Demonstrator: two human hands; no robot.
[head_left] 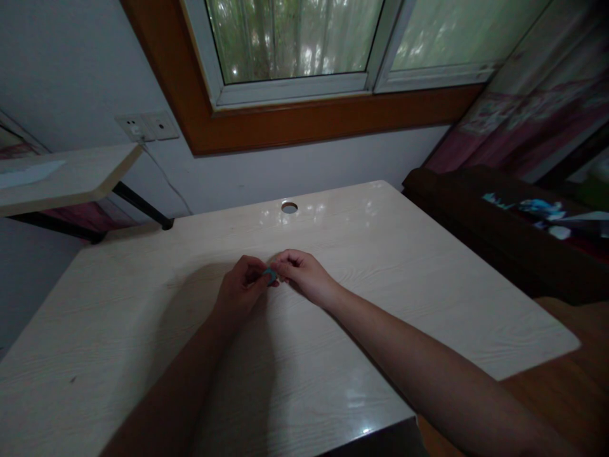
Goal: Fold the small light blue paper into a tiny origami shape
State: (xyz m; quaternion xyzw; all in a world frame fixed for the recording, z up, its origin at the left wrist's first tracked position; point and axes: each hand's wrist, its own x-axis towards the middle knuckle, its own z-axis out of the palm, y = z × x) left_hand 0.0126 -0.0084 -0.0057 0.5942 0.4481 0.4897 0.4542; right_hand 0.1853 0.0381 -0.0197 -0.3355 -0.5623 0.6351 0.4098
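Left hand (239, 287) has its grip pinched on a small teal piece (271, 275), right hand (304, 274) is right beside it, can't tell if clamped; I'd brace both on the desk (404, 266) below

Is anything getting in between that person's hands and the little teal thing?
Nothing visible does. The left hand pinches the small teal thing directly, and the right hand has its fingertips right beside it, though whether they touch it is too small to tell. The table lies beneath.
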